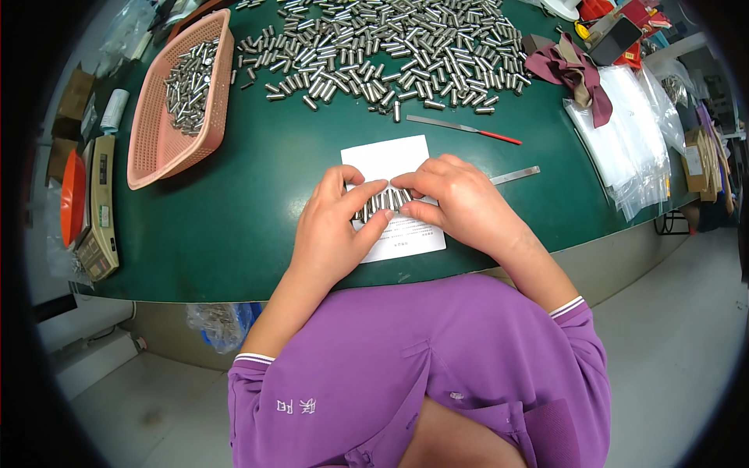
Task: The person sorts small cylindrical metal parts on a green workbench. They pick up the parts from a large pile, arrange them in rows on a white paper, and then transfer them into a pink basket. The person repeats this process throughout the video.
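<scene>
A row of several small shiny metal pins (384, 202) lies side by side over a white printed sheet (386, 160) on the green table. My left hand (331, 214) closes round the row's left end, thumb at its near edge and fingers at its far edge. From the other side my right hand (460, 201) pinches the right end between thumb and fingers. Both hands press the pins together; the fingers hide part of the row. Beyond the sheet a thin file with a red handle (499, 137) lies on the table, and a flat steel strip (515, 175) sits right of my right hand.
A big heap of metal pins (398, 47) covers the table's far side. At left stand a pink basket (140, 160) holding more pins and a scale (101, 210) with an orange pan (72, 199). Plastic bags (624, 140) and a maroon cloth (569, 70) lie at right.
</scene>
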`<state>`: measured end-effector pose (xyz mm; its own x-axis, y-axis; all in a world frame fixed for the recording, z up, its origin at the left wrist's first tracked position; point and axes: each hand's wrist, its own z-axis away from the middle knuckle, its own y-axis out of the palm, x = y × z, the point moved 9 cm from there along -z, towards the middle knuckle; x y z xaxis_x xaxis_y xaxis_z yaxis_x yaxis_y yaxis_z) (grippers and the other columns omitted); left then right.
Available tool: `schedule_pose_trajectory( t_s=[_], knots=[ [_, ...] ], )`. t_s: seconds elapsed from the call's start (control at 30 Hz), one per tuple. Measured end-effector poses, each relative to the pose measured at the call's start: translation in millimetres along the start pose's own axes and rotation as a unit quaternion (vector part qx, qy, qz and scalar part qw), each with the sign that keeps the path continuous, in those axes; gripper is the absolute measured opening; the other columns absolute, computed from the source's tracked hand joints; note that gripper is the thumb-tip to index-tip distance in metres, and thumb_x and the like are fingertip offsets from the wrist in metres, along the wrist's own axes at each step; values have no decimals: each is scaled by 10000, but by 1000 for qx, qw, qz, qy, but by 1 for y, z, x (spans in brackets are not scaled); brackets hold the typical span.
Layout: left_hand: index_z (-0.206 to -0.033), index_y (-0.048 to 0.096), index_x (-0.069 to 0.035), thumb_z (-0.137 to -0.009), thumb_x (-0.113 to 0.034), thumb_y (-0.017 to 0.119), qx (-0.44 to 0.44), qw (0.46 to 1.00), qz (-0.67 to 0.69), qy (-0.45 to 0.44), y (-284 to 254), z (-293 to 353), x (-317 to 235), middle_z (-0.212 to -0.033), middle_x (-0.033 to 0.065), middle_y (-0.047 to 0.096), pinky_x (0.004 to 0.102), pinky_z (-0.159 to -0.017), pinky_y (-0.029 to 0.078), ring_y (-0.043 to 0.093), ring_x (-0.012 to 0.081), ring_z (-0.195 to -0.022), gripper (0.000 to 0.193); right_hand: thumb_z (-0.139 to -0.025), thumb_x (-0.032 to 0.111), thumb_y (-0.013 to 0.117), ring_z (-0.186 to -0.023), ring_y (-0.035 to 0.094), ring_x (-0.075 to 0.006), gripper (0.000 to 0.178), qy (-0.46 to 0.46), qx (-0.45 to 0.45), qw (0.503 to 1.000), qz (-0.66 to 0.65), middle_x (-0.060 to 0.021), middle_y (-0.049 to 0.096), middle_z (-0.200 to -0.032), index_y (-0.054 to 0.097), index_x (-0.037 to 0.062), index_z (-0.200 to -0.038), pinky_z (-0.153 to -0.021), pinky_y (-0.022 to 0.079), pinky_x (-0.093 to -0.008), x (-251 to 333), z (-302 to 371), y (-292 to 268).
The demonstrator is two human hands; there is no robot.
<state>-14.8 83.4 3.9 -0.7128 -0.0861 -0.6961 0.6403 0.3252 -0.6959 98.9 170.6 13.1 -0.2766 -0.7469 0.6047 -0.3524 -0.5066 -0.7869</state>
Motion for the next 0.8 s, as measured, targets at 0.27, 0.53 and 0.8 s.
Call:
schedule_pose_trajectory(
  t_s=[0.27,0.53,0.8],
  knots=[
    [-997,726,-88,-688,-66,808,-3,999,43,-15,4,-1,4,-1040,47,618,332,-786,487,574,219,-940,321,-751,184,789,-898,628,-279,249,4,-53,998,-24,-57,670,-893,691,108,-968,-823,487,-414,-1,4,-2],
    [-926,706,-91,-664,-18,805,-33,997,66,9,5,6,0,-1040,25,691,315,-802,463,559,197,-934,289,-729,145,808,-875,631,-229,259,-2,-81,996,-38,-8,683,-871,679,128,-954,-817,473,-379,3,12,1],
    [-895,701,-94,-675,-31,811,-53,995,81,40,3,9,-5,-1002,-3,703,316,-761,455,555,197,-852,254,-720,141,812,-851,623,-225,259,-15,-80,996,-35,4,678,-868,677,136,-940,-808,462,-373,5,14,2]
  ],
)
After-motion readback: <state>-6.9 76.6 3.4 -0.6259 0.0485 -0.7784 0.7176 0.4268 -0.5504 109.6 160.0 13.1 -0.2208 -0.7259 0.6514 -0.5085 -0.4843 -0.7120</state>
